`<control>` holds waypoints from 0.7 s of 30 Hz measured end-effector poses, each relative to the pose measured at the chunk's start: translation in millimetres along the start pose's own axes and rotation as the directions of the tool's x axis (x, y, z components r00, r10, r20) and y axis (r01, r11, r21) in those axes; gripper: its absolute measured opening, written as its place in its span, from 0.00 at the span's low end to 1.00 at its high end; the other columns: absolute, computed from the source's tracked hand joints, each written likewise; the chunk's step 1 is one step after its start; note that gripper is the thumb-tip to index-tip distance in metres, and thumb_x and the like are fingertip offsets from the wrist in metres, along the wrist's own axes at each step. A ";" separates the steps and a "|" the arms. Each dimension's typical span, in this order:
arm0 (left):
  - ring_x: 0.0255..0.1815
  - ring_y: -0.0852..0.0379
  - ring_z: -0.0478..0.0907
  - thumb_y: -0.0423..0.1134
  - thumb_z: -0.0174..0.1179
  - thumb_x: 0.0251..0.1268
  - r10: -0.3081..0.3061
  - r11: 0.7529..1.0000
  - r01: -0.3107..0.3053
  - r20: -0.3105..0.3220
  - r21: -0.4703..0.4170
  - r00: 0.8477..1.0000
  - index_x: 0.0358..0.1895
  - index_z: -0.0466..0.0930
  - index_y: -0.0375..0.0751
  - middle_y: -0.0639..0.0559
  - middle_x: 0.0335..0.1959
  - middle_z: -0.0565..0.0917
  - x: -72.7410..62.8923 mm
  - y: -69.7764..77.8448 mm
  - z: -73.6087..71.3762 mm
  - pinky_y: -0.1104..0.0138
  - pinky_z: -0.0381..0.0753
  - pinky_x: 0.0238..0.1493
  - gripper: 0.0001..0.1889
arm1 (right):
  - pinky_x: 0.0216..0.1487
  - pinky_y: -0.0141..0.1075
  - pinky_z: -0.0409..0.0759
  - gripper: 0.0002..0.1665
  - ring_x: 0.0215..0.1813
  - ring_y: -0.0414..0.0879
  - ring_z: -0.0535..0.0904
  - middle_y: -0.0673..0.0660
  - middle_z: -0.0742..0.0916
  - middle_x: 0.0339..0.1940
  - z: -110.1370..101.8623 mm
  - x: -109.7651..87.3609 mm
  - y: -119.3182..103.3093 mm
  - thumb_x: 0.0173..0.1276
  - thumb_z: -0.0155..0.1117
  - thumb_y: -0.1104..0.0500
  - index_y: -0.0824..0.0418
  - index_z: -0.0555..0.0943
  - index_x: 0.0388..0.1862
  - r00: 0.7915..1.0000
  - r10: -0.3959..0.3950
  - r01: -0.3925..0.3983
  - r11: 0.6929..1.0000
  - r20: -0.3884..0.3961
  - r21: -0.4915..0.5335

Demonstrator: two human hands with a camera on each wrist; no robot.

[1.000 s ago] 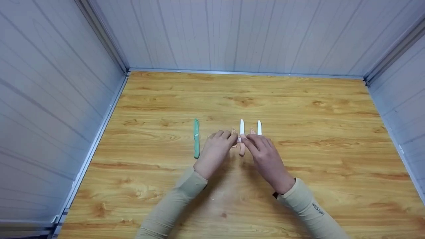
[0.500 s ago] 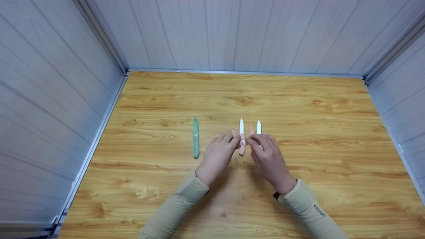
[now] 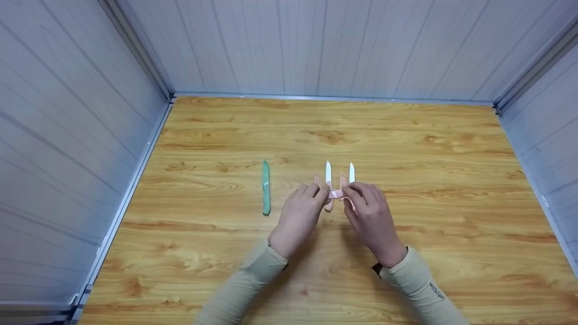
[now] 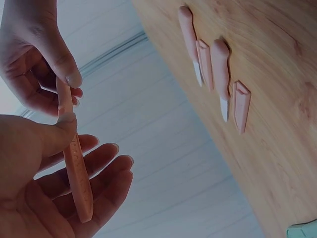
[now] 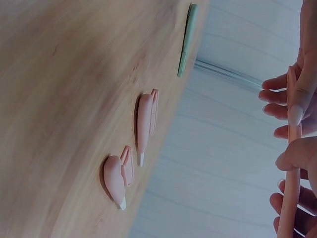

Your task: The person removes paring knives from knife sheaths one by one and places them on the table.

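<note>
My left hand [image 3: 300,214] pinches the pink sheath [image 4: 79,183] of a small paring knife, its thumb laid along it. At the other end my right hand [image 3: 371,216] grips the knife's pink handle [image 5: 291,198] between thumb and fingers. In the head view the paring knife [image 3: 339,194] lies crosswise between both hands, a short white stretch showing beside the pink. Most of its blade is hidden. Below the hands rest two more pink-handled paring knives with bare white blades, one near [image 3: 328,171] and one farther right [image 3: 351,171].
Beside each bare knife lies a pink sheath, one on the left [image 3: 317,178] and one on the right [image 3: 343,179]. A green sheathed knife [image 3: 266,194] is on the wooden table [image 3: 216,253] left of the hands. Pale panel walls [image 3: 289,49] enclose the table.
Both hands have shifted slightly right and toward the body with the paring knife held between them. More of the knife shows between the fingers. The items on the table have stayed put.
</note>
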State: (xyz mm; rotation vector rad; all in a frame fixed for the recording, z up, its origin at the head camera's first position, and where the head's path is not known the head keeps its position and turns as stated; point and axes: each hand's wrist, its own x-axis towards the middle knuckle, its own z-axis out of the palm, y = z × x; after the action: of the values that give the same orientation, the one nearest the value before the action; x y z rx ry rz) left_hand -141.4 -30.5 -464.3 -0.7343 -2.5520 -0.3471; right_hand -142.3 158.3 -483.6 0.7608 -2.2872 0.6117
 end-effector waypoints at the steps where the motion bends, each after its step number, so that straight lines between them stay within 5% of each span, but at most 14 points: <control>1: 0.30 0.54 0.75 0.43 0.55 0.69 -0.001 1.000 0.001 -0.004 -0.003 1.000 0.50 0.78 0.42 0.51 0.33 0.77 -0.1 0.9 -0.1 0.66 0.76 0.29 0.12 | 0.51 0.47 0.72 0.14 0.46 0.56 0.76 0.61 0.81 0.45 -0.3 -0.5 -0.3 0.60 0.64 0.68 0.67 0.82 0.46 1.000 0.004 -0.004 1.000 -0.002 0.002; 21: 0.42 0.52 0.75 0.44 0.57 0.67 0.007 0.999 -0.004 -0.095 0.032 0.995 0.51 0.80 0.43 0.50 0.39 0.78 -0.9 11.7 5.3 0.63 0.75 0.45 0.14 | 0.53 0.47 0.69 0.13 0.46 0.56 0.76 0.62 0.80 0.45 0.8 -8.2 -9.1 0.63 0.65 0.70 0.66 0.83 0.47 0.993 0.101 -0.094 0.991 -0.069 0.098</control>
State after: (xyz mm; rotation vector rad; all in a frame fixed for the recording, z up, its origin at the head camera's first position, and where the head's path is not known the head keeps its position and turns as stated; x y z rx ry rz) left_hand -136.1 -19.4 -467.9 -0.6968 -2.4602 -0.3306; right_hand -131.6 154.1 -487.9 0.6623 -2.2504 0.7848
